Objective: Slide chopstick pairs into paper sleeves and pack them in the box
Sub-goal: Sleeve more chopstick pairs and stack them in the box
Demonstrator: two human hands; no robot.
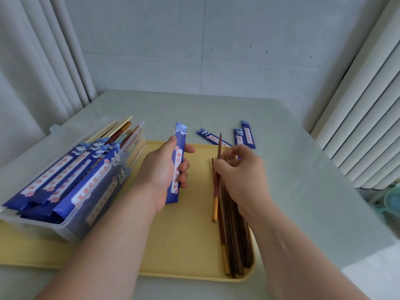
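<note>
Left hand (164,169) grips a blue paper sleeve (180,144): flat, white label strip with red Chinese characters, too blurred to read. Its long axis runs away from the person, cloud-print end far. Right hand (242,176) pinches a dark red-brown chopstick (220,146), tip raised and pointing away, over the loose chopsticks (232,234) lying lengthwise on the yellow tray (190,245). Clear plastic box (71,226) at left holds sleeved pairs (65,176). Spare sleeves (213,138) lie on the grey table (292,169) beyond the tray.
</note>
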